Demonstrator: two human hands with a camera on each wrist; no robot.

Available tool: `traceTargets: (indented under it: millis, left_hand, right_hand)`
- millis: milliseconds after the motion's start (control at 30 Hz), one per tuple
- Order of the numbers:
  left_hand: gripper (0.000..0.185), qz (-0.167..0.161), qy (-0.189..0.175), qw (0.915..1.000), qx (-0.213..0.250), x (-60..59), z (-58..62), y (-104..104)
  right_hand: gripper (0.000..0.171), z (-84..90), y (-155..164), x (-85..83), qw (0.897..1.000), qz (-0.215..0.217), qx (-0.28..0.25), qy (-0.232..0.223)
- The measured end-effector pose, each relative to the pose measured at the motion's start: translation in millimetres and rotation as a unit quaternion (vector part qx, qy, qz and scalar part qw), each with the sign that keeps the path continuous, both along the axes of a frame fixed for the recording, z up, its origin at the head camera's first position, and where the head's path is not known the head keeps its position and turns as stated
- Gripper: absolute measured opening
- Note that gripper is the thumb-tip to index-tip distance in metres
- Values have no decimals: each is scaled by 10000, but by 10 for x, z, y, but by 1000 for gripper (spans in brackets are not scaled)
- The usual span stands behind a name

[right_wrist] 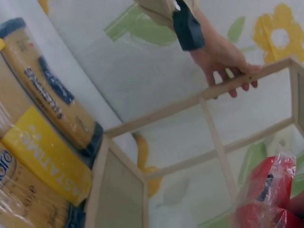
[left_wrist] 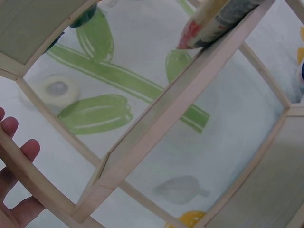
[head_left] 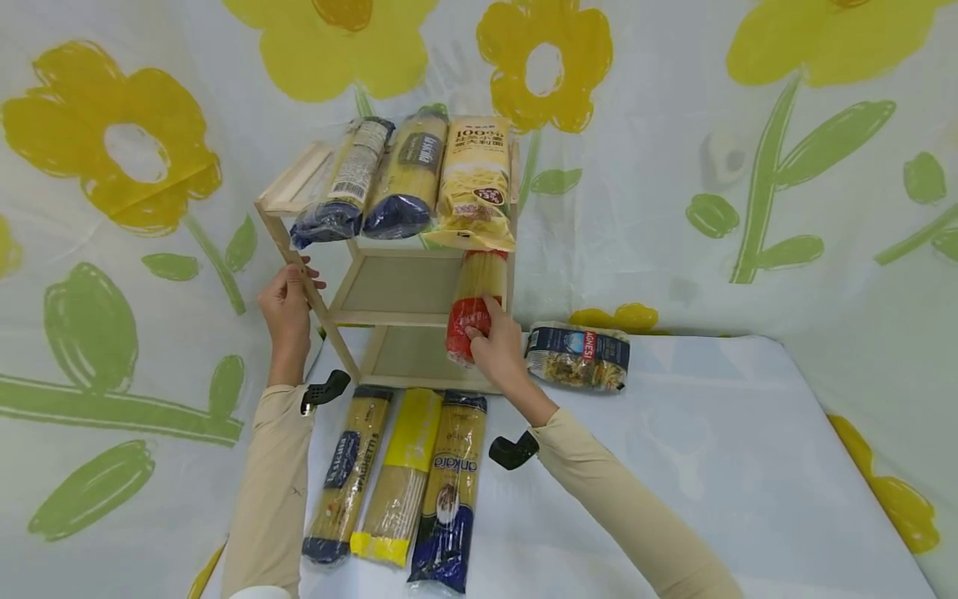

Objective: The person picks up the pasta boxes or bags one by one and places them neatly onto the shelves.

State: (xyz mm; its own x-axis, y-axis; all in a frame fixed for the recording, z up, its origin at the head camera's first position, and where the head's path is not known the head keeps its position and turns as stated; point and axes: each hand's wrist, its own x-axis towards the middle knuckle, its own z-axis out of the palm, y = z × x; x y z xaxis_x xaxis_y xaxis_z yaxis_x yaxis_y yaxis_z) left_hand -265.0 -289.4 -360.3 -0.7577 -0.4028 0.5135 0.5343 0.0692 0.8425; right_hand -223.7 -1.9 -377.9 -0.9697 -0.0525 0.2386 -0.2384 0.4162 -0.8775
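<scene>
My left hand [head_left: 288,299] grips the left front upright of a small wooden shelf rack [head_left: 303,287]; its fingertips show past the wood in the left wrist view. At the right end of the middle shelf lies a clear pack of spaghetti with red ends [head_left: 482,274]. Its near end juts out over the shelf's front edge. My right hand [head_left: 500,349] holds this near end, thumb and index finger on the red wrapper. The right wrist view shows the crinkled red wrapper [right_wrist: 268,190] at the lower right, with much of that hand out of frame.
On the top shelf lie two blue-ended pasta packs [head_left: 348,179] [head_left: 407,175] and a yellow noodle bag [head_left: 475,179]. Three long spaghetti packs [head_left: 348,474] [head_left: 400,474] [head_left: 449,491] lie before the rack. An Agnesi pasta bag [head_left: 580,358] sits right of it on the white table [head_left: 674,466].
</scene>
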Motion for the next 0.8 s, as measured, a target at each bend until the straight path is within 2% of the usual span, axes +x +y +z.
traceTargets:
  millis: [233, 300, 367, 567, 700, 800]
  left_hand:
    - [38, 63, 67, 10000, -16, -80, -80, -55]
    - [37, 70, 78, 9999, -16, -79, -74, -61]
    - [38, 46, 72, 9999, -64, -24, -29, -36]
    - [37, 85, 76, 9998, -146, 20, 23, -21]
    - [34, 72, 55, 9999, -95, 14, 20, -23]
    - [34, 54, 5, 9999, -97, 14, 11, -16]
  right_hand:
    - [58, 68, -23, -101, 9946, 124, 1011, -196]
    - [58, 70, -25, -89, 9932, 179, 1140, -165]
    - [59, 43, -21, -72, 9930, 199, 1158, -118]
    - [60, -55, 8, -34, 9970, 275, 717, -112]
    - [62, -148, 121, -55, 9959, 680, 148, -580]
    - [65, -186, 259, -84, 9868, 1196, -351, -1029]
